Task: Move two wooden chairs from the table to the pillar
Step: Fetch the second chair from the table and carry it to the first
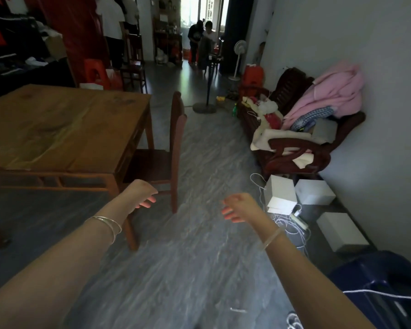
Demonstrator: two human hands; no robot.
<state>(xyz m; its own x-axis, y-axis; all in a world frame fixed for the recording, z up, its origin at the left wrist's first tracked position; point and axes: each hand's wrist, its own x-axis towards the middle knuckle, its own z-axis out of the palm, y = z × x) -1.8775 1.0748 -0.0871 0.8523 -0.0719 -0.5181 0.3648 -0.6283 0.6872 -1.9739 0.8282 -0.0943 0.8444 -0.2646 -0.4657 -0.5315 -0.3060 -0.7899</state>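
Observation:
A dark wooden chair (163, 160) stands at the right end of the wooden table (57, 129), its seat tucked toward the table and its backrest facing the open floor. A second dark wooden chair (134, 60) stands farther back, beyond the table's far corner, near a red pillar (81, 27). My left hand (141, 193) reaches forward just in front of the near chair's seat, fingers apart, holding nothing. My right hand (237, 206) is stretched out over the floor to the right of that chair, also empty with fingers spread.
A dark wooden sofa (294, 148) piled with clothes lines the right wall. White boxes (312, 191) and tangled white cables (292, 224) lie on the floor beside it. A fan stand (205, 105) sits mid-floor. People stand at the back. A blue object (384, 288) is at lower right.

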